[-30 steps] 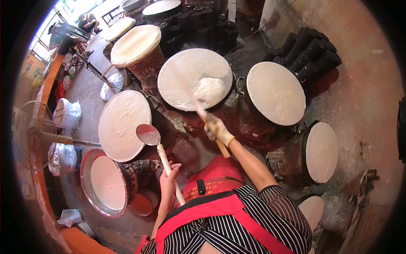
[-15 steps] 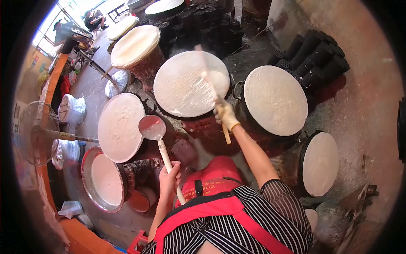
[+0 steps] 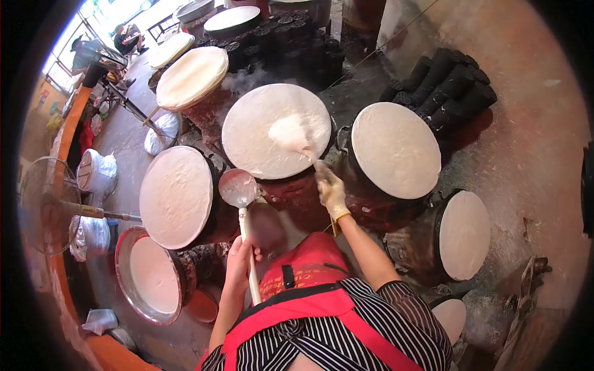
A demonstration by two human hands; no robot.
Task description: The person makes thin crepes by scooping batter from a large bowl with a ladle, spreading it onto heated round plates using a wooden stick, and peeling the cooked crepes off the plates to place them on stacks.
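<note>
My left hand (image 3: 240,256) is closed around the pale handle of a ladle (image 3: 237,188). The ladle's bowl, coated with white batter, sits above the gap between two griddles. My right hand (image 3: 332,193), in a whitish work glove, is closed around a wooden spreader (image 3: 336,227), whose handle end pokes out below the wrist. Its far part is smeared by motion near the griddle's front edge. On that middle griddle lies a broad white batter sheet (image 3: 253,139) with a wetter, brighter patch (image 3: 289,133) right of centre.
More batter-covered griddles stand around me: one at left (image 3: 175,198), two at right (image 3: 396,150) (image 3: 465,235). A metal basin of white batter (image 3: 154,269) is at lower left. Behind are stacked black coal briquettes (image 3: 455,86). A fan (image 3: 49,204) stands left; people (image 3: 128,38) sit far back.
My right hand has drawn the spreader back toward me, off the far side of the middle griddle, and the wet patch shows more openly. The ladle has shifted slightly right; the whole view has moved a little.
</note>
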